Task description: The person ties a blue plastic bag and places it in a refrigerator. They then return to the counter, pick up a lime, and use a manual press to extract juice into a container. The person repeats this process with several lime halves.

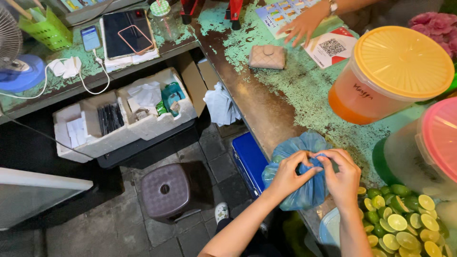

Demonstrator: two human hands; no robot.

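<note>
- Worn desk (285, 90), green paint flaking, above a paved floor.
- Left hand (288, 176) and right hand (342, 178) both pinch the gathered top of a blue plastic bag (302, 190) at the desk's near edge.
- Halved limes (404, 223) just right of the bag.
- Orange-lidded tub (385, 71) beyond; another person's hand (302, 24) at the far end.

My left hand (287, 178) and right hand (343, 177) are bare, with no gloves, rings or watch showing. Both forearms are uncovered, no sleeves reaching into view. My nails are short and plain. A light shoe (221, 212) shows below.
</note>
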